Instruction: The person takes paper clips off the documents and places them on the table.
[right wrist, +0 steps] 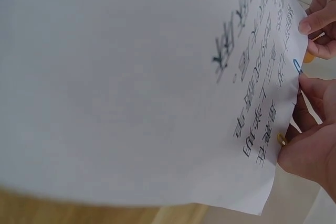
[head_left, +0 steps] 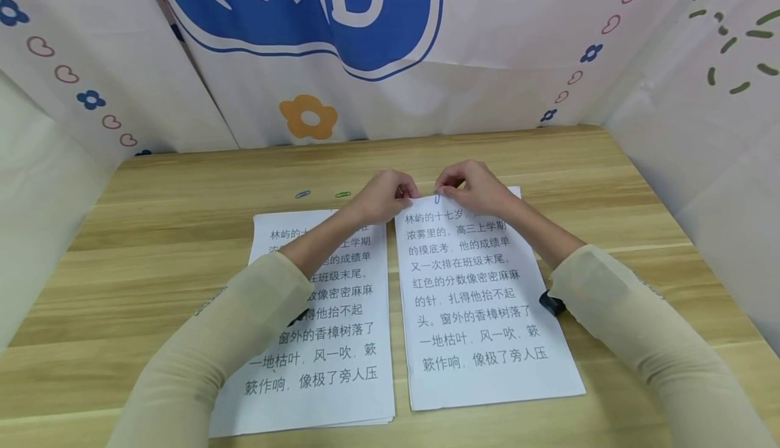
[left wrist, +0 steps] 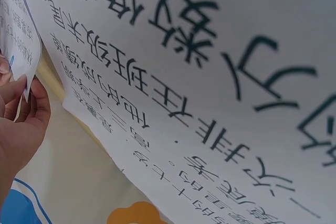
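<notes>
Two stacks of printed paper lie side by side. My left hand (head_left: pixel 385 195) pinches the top left corner of the right-hand stack (head_left: pixel 481 299), thumb on the printed side. At the same top edge a blue paper clip (head_left: pixel 437 199) sits over the paper. My right hand (head_left: pixel 478 187) pinches the clip's outer end, fingertips right at the edge. In the right wrist view a yellow paper clip (right wrist: pixel 282 139) shows on that edge beside the right hand; the hand hides it in the head view. My left forearm crosses above the left-hand stack (head_left: pixel 329 394).
A blue-grey paper clip (head_left: pixel 302 194) and a green paper clip (head_left: pixel 343 194) lie on the wooden table (head_left: pixel 183 184) beyond the left-hand stack. A printed white cloth (head_left: pixel 487 96) hangs behind the table's far edge. A black wrist strap (head_left: pixel 552 302) shows under the right sleeve.
</notes>
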The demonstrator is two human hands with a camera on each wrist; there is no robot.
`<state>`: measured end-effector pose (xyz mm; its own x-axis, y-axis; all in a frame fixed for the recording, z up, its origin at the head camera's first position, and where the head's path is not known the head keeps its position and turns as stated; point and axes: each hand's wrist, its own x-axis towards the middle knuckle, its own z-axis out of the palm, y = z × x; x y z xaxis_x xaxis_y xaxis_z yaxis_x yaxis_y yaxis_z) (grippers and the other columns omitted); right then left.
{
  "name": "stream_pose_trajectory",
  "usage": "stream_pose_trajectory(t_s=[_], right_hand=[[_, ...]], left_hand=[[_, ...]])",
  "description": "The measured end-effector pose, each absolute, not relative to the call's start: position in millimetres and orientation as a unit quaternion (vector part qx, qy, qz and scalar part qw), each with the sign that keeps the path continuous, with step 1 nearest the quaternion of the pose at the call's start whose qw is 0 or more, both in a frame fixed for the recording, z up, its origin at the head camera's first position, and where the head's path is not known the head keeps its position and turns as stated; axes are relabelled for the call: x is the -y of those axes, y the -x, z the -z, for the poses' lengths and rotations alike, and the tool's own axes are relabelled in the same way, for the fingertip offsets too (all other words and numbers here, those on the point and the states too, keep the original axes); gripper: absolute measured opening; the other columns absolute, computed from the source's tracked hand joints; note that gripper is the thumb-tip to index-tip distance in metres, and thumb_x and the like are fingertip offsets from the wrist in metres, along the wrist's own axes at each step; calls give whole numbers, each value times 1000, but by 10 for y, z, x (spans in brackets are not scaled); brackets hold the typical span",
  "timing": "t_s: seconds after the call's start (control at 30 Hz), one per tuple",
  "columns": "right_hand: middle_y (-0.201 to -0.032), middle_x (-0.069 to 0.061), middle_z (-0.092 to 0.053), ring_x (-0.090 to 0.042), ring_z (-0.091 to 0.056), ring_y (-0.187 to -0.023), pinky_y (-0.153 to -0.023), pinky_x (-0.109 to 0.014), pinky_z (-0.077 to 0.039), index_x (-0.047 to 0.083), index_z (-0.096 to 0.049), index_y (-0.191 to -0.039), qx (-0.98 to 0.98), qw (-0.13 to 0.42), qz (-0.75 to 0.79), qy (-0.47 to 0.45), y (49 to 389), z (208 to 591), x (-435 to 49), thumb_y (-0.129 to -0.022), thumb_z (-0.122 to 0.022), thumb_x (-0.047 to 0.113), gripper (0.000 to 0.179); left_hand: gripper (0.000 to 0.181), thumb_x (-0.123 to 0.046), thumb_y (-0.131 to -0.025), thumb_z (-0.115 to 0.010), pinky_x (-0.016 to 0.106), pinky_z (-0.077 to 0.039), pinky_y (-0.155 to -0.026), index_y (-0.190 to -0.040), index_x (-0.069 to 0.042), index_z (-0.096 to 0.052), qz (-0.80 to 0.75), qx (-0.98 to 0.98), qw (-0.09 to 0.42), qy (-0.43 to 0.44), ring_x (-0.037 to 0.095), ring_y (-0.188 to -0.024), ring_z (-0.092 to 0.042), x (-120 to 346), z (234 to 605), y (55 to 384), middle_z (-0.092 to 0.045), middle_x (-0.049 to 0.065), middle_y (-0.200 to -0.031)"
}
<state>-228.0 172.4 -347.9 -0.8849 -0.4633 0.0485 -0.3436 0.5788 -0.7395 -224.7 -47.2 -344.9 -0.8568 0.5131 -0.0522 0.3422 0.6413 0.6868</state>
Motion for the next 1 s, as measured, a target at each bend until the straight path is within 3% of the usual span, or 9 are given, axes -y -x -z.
stream_pose_trajectory(t_s=[1.0], right_hand=[[-102,-15,-73,-26,-65,-93,-81,-34,-51,-1,-75,-106,-891,71,398,205,2280,3464,-1741,-100,-64,3,13]], left_hand=[[13,9,-95,-63,28,-51,-80,-102,2,-73,-356,-896,117,-238,22,-89,-59,488,3464,2253,-66,12,-95]])
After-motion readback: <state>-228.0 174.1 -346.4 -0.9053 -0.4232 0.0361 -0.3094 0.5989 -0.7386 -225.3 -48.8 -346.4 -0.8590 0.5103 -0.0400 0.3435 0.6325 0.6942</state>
